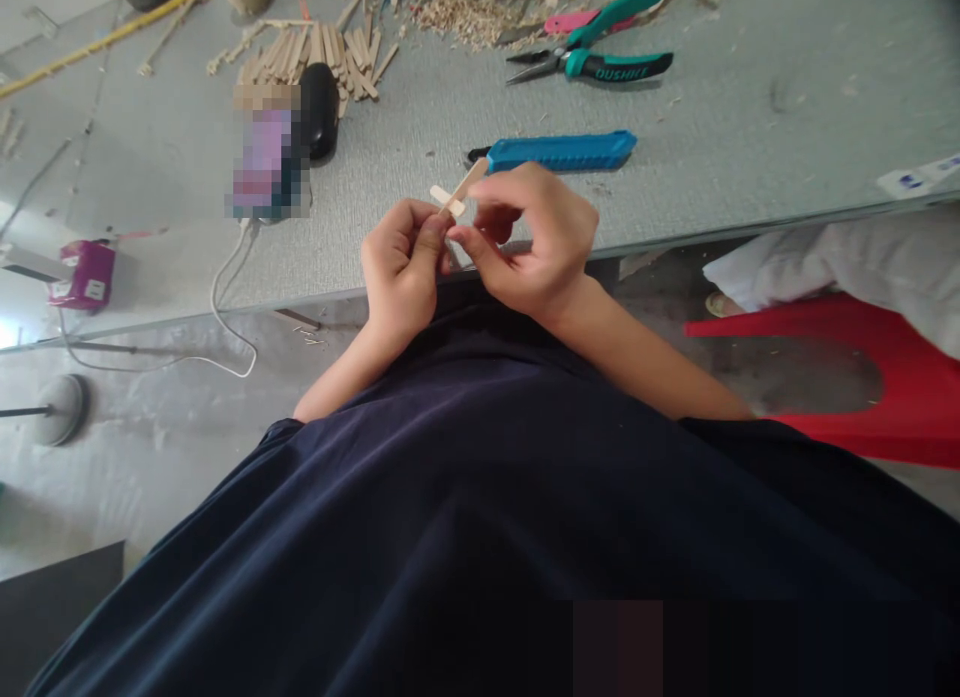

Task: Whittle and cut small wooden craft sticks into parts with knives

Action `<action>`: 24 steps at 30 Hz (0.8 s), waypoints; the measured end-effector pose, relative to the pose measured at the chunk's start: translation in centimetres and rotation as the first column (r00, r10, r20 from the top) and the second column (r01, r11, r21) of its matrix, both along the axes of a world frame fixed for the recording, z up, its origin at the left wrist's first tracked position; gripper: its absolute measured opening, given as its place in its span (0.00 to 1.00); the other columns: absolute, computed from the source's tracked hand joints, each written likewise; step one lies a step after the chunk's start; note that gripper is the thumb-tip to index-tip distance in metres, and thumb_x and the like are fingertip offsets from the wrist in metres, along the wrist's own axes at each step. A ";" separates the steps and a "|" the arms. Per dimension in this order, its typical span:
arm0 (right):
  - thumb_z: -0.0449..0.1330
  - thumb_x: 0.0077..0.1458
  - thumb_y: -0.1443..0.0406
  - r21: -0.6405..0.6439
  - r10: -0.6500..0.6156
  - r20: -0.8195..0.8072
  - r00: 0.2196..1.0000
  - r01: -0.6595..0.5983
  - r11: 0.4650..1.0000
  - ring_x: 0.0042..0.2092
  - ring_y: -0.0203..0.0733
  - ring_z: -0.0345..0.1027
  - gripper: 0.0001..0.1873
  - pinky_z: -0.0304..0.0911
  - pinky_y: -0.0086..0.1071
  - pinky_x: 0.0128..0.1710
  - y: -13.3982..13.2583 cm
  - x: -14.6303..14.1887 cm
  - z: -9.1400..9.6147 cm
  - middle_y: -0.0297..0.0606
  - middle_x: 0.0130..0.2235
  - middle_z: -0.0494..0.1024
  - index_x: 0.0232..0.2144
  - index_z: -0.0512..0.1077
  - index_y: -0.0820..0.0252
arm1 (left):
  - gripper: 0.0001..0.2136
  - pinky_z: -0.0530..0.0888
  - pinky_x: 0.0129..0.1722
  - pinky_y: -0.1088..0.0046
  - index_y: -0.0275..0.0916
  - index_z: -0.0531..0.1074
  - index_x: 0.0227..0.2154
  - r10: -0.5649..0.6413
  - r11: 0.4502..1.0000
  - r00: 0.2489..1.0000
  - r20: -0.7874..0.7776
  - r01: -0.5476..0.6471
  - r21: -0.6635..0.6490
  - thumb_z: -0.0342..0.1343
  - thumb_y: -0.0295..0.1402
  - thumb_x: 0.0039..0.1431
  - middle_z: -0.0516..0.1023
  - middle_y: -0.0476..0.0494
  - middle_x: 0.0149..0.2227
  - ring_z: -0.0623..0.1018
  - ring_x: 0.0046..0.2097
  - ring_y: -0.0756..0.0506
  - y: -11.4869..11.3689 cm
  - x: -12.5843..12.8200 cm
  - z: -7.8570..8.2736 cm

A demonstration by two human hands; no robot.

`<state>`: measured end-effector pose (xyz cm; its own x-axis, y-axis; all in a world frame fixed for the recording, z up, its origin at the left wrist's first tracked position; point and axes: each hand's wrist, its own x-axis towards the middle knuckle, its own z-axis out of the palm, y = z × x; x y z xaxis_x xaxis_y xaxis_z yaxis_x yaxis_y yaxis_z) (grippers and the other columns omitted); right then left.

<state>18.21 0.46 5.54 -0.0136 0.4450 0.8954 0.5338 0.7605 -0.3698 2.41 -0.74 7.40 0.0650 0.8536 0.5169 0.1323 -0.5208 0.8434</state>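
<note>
My left hand (409, 262) is closed in a pinch on two thin wooden craft sticks that cross each other. The longer craft stick (469, 182) slants up to the right; a short, pale piece (442, 194) lies across it. Close by on the right is my right hand (536, 237), its fingers curled and its thumb and index finger apart, with nothing seen between them. The index fingertip is beside the longer stick; whether it touches is unclear. Just beyond the hands, a blue utility knife (562, 151) lies on the table.
Green-handled pliers (592, 52) lie farther back on the grey table (405, 117), near wood shavings (465, 17). A pile of craft sticks (330, 52), a black mouse-like object (320, 110) and a blurred phone with a white cable (217, 277) are left. A red stool (900, 377) stands right, beside another person's leg.
</note>
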 end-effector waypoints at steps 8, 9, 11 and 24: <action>0.52 0.73 0.45 -0.275 0.105 0.091 0.990 -0.077 0.958 0.59 0.51 0.72 0.21 0.71 0.49 0.56 -0.5 1.0 1.8 0.45 0.54 0.81 0.52 0.76 0.46 | 0.25 0.62 0.20 0.72 0.45 0.73 0.29 -0.151 0.983 0.986 0.072 0.157 -0.098 0.56 0.63 0.65 0.67 0.53 0.21 0.65 0.19 0.55 -0.7 -0.4 1.3; 0.50 0.75 0.47 -0.277 0.127 0.131 0.983 -0.087 0.957 0.58 0.50 0.72 0.20 0.69 0.50 0.58 -0.7 1.0 2.1 0.43 0.52 0.82 0.49 0.78 0.45 | 0.25 0.62 0.20 0.72 0.45 0.73 0.29 -0.168 0.978 0.984 0.059 0.174 -0.119 0.56 0.63 0.65 0.67 0.53 0.22 0.65 0.19 0.55 -0.8 -0.4 1.3; 0.47 0.76 0.51 -0.227 0.151 0.188 0.970 -0.107 0.968 0.51 0.49 0.74 0.21 0.67 0.50 0.55 -0.8 1.2 2.5 0.41 0.45 0.84 0.43 0.79 0.45 | 0.26 0.61 0.19 0.73 0.45 0.72 0.30 -0.181 0.970 0.983 0.036 0.185 -0.156 0.55 0.65 0.63 0.68 0.53 0.22 0.65 0.19 0.55 -0.9 -0.5 1.2; 0.51 0.75 0.47 -0.234 -0.018 -0.093 0.996 -0.004 0.972 0.27 0.39 0.68 0.23 0.64 0.39 0.33 -1.6 2.3 2.8 0.38 0.29 0.79 0.37 0.78 0.51 | 0.23 0.62 0.17 0.75 0.44 0.70 0.29 0.018 1.000 0.994 0.104 -0.018 -0.006 0.56 0.59 0.68 0.70 0.54 0.25 0.65 0.18 0.58 -2.2 -0.7 2.9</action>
